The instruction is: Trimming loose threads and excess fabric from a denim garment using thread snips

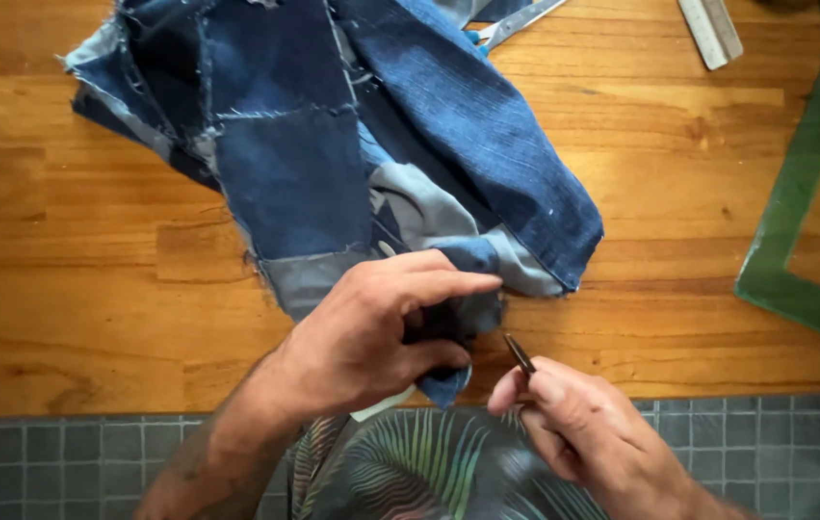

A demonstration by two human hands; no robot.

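A patchwork of blue and grey denim pieces (333,135) lies on the wooden table (92,289), bunched toward the near edge. My left hand (371,332) pinches the folded near corner of the denim, thumb and fingers closed on the cloth. My right hand (588,433) sits just right of it, fingers closed on a small thin dark metal tool (519,353) whose tip points up toward the held corner. The tool's tip is a little apart from the cloth.
Scissors (516,21) lie partly under the denim at the top edge. A pale ruler (710,31) rests at the top right. A green translucent set square (795,221) lies at the right. A grey tiled floor (63,462) shows below the table edge.
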